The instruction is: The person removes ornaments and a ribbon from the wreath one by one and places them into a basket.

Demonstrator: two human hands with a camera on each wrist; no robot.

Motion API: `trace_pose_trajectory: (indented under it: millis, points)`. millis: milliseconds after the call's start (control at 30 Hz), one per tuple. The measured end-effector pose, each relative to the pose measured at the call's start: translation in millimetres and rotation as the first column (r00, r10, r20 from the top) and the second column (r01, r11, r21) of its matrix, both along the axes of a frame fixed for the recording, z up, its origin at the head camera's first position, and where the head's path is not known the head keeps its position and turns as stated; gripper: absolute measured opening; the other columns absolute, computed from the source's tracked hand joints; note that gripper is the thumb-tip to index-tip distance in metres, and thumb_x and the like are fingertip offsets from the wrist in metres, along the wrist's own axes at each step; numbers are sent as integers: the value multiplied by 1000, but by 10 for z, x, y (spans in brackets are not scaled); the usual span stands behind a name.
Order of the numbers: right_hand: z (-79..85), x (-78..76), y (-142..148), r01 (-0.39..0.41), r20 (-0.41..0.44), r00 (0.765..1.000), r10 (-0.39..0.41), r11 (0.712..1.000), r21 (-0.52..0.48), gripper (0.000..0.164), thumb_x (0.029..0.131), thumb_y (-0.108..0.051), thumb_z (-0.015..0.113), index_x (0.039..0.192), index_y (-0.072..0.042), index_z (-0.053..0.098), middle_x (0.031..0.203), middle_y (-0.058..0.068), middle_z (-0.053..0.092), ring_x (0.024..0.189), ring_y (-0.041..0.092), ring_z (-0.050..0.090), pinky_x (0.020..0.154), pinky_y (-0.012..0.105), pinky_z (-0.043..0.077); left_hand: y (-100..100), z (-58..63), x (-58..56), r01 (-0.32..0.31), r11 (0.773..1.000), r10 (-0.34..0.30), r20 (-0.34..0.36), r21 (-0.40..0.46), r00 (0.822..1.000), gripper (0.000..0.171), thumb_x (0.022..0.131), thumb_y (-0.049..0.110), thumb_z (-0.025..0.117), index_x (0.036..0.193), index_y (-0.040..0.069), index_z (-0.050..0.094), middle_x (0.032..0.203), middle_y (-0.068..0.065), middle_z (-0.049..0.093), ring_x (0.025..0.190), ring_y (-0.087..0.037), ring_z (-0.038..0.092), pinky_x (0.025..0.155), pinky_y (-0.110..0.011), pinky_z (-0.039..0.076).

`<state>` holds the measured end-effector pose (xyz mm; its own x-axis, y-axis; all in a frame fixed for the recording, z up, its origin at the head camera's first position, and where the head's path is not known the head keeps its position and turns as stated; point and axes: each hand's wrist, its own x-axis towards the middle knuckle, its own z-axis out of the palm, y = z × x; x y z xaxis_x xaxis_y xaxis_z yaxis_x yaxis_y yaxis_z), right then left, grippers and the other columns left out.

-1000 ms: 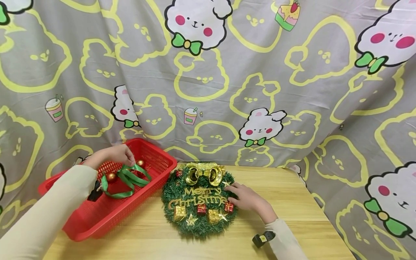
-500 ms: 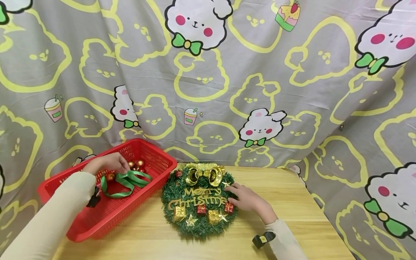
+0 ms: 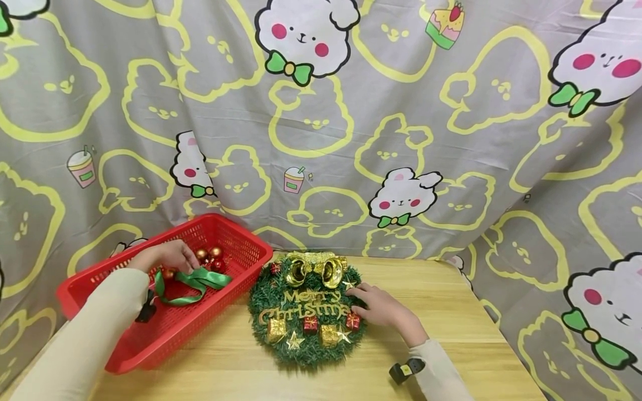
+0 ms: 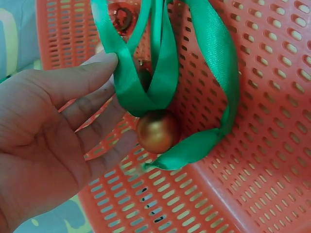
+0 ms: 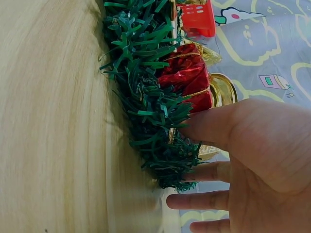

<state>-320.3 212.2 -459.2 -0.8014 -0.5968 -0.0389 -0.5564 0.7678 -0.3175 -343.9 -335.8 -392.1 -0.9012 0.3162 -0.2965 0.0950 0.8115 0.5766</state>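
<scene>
My left hand [image 3: 175,257] is inside the red plastic basket [image 3: 142,348], beside a loose green ribbon [image 3: 213,278]. In the left wrist view its thumb tip [image 4: 111,60] overlaps the edge of the ribbon [image 4: 216,48], and the other fingers [image 4: 99,128] extend loosely past it. A gold ball ornament [image 4: 158,131] lies against the ribbon's fold. My right hand [image 3: 379,305] touches the right side of a green Christmas wreath [image 3: 306,356], fingers extended; in the right wrist view the thumb lies by a red foil gift box [image 5: 187,73].
The wreath bears gold bells [image 3: 332,273], gold "Merry Christmas" lettering [image 3: 303,312], stars and small gift boxes. More ball ornaments [image 3: 215,253] lie at the basket's far end. Behind the wooden table [image 3: 431,289] hangs a patterned grey curtain [image 3: 321,167].
The left hand has lowered and shifted slightly left. The green ribbon has sunk and flattened in the basket, exposing more ball ornaments. The right hand stays at the wreath.
</scene>
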Motion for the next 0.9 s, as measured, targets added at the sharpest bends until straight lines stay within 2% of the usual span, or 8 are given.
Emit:
trace_pose_trajectory:
  millis: [100, 267, 433, 567, 733, 900]
  points:
    - [-8, 1, 4, -1, 1, 1000, 1, 1000, -1, 41, 104, -25, 58, 144, -15, 56, 142, 19, 54, 126, 42, 56, 102, 60, 47, 6, -8, -3, -6, 1000, 6, 0, 23, 1000, 19, 87, -4, 70, 104, -12, 73, 96, -18, 76, 84, -13, 67, 79, -36, 58]
    - [1, 3, 20, -4, -5, 1000, 4, 1000, -6, 40, 104, -24, 58, 143, -15, 57, 142, 19, 54, 125, 43, 56, 102, 61, 46, 26, -10, -26, -53, 996, 55, -20, 72, 998, 20, 89, -2, 69, 106, -13, 71, 93, -13, 76, 83, -16, 67, 78, -38, 57]
    - [6, 0, 26, -7, -5, 1000, 7, 1000, -6, 40, 104, -23, 58, 143, -14, 57, 142, 19, 54, 126, 43, 56, 102, 61, 46, 68, 7, -38, -87, 993, 92, -62, 75, 994, 25, 95, 5, 67, 113, -13, 68, 98, -18, 74, 87, -23, 69, 81, -44, 58]
    - [19, -15, 22, -4, 3, 1000, 4, 1000, -1, 40, 104, -23, 58, 144, -14, 56, 142, 19, 54, 126, 43, 55, 103, 60, 46, 142, 30, -51, -73, 995, 80, -115, 66, 990, 29, 99, 11, 63, 116, -12, 68, 100, -21, 73, 87, -26, 69, 82, -45, 57]
    - [67, -22, 33, -1, 13, 1000, 1, 1000, 6, 41, 103, -21, 60, 143, -11, 56, 139, 20, 55, 123, 42, 57, 101, 60, 47, 291, 50, -107, -43, 994, 60, -173, 99, 983, 28, 100, 12, 61, 114, -12, 69, 98, -21, 72, 84, -25, 69, 78, -41, 56]
    - [104, -22, 44, 16, 37, 999, -17, 1000, 15, 42, 103, -21, 60, 143, -10, 56, 139, 21, 55, 124, 42, 56, 102, 60, 47, 475, 112, -183, -25, 995, 47, -220, 101, 974, 24, 100, 13, 62, 109, -7, 72, 85, -8, 70, 78, -19, 63, 70, -36, 54]
